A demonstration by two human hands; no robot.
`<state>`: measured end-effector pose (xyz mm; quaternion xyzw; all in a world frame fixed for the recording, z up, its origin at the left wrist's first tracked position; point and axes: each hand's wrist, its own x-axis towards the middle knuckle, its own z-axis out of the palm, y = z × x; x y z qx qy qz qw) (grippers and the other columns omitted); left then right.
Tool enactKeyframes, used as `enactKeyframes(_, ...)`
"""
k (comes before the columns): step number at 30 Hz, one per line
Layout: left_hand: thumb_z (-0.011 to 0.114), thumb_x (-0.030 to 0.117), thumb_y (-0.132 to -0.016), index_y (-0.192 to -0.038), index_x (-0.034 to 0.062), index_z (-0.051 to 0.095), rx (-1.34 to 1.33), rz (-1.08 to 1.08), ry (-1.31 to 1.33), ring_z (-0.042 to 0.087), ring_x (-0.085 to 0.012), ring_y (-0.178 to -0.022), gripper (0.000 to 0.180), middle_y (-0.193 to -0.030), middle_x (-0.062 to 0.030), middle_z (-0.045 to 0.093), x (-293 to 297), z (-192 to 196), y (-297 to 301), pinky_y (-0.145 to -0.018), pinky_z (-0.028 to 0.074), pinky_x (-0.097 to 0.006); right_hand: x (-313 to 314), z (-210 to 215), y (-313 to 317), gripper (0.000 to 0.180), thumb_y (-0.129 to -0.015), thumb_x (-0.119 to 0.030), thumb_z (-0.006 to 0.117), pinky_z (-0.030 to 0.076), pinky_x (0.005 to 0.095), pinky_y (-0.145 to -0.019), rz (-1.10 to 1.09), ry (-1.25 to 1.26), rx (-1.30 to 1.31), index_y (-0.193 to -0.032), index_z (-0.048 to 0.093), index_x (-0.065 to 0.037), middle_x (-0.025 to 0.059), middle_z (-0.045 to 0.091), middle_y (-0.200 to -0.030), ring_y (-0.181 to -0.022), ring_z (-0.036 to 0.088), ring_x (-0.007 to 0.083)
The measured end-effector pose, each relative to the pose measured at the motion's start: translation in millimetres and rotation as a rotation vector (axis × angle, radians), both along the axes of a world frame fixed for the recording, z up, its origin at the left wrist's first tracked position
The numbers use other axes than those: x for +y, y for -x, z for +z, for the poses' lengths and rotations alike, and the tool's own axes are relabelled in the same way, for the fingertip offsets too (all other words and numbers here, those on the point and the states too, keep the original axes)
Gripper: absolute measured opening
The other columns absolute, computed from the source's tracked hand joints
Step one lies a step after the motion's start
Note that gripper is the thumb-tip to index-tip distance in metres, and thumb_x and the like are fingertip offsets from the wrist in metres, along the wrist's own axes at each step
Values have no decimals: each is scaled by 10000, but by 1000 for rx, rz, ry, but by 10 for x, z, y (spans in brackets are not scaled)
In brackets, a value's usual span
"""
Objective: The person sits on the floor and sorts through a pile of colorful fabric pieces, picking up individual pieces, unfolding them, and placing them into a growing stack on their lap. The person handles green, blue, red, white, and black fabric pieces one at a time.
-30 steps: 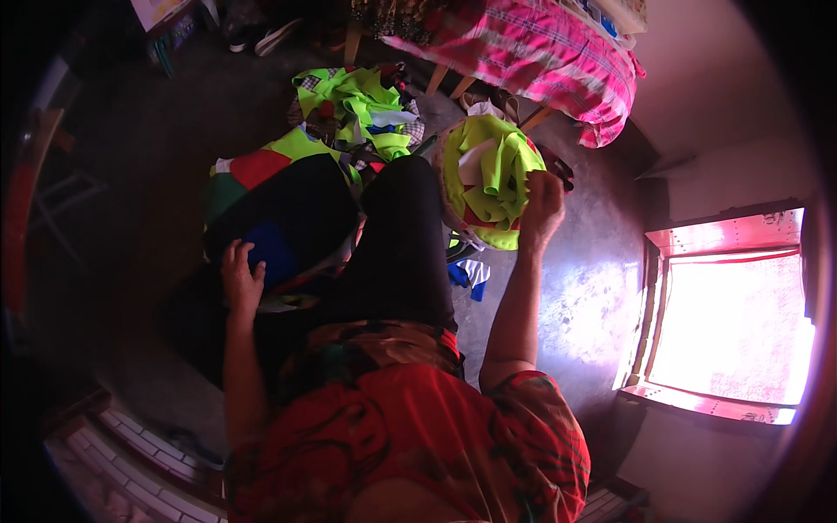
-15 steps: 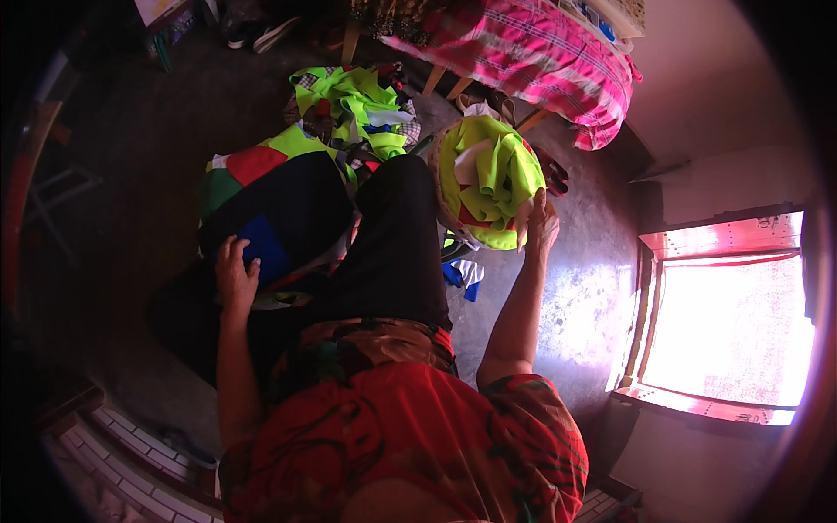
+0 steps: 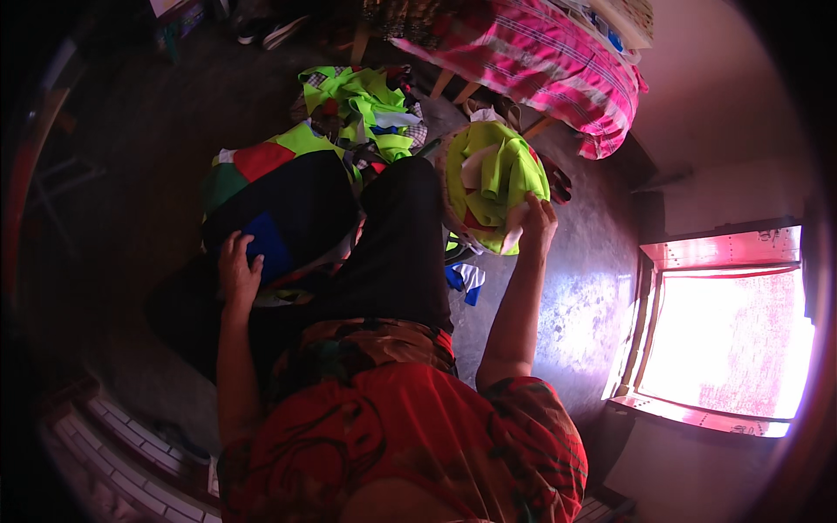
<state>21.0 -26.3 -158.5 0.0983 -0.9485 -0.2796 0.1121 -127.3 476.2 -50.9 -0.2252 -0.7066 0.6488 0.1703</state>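
Nearby, neon fabric heap (image 3: 366, 109) (floor).

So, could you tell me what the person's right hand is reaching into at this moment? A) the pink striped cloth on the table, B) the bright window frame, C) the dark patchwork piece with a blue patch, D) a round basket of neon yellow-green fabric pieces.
D: the right hand rests at the edge of the round basket filled with neon yellow-green fabric pieces, while the left hand lies on the dark patchwork piece.

At 1 o'clock hangs a pink striped cloth (image 3: 540, 61). At 3 o'clock a bright window (image 3: 724, 340) glows. A small blue-and-white fabric scrap (image 3: 464, 281) lies on the grey floor (image 3: 575, 288).
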Motion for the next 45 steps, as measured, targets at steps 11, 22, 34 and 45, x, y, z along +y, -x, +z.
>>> enactKeyframes(11, 700, 50, -764, -1160, 80, 532, -48, 39, 20, 471, -353, -1200, 431, -1311, -168, 474, 11, 48, -32, -986, 411, -428, 134, -264, 262, 258, -905, -202, 624, 541, 317, -727, 253, 756, -99, -1069, 616, -2, 106, 662, -971, -834, 653, 210)
enactKeyframes(22, 703, 40, -761, -1166, 84, 530, -24, 19, 39, 480, -348, -1201, 443, -1322, -172, 465, 10, -10, -17, -975, 430, -431, -2, 610, 73, 299, -857, -199, 603, 462, 278, -730, 146, -256, 131, -1066, 627, 14, 72, 654, -941, -821, 594, 149)
enactKeyframes(34, 706, 33, -761, -1173, 79, 517, 12, -11, 24, 482, -363, -1195, 455, -1326, -180, 460, -15, -26, -26, -965, 440, -444, 333, 1077, 126, 193, -802, -138, 639, 460, 289, -638, 32, -548, 284, -882, 603, 35, 57, 623, -783, -699, 558, 129)
enactKeyframes(45, 726, 44, -729, -1152, 100, 531, -12, 13, -67, 465, -350, -1207, 469, -1313, -164, 471, -29, -87, 22, -978, 415, -427, 287, 1841, -21, 236, -800, -147, 648, 484, 300, -689, -92, -467, 383, -960, 601, 20, 72, 635, -828, -723, 591, 170)
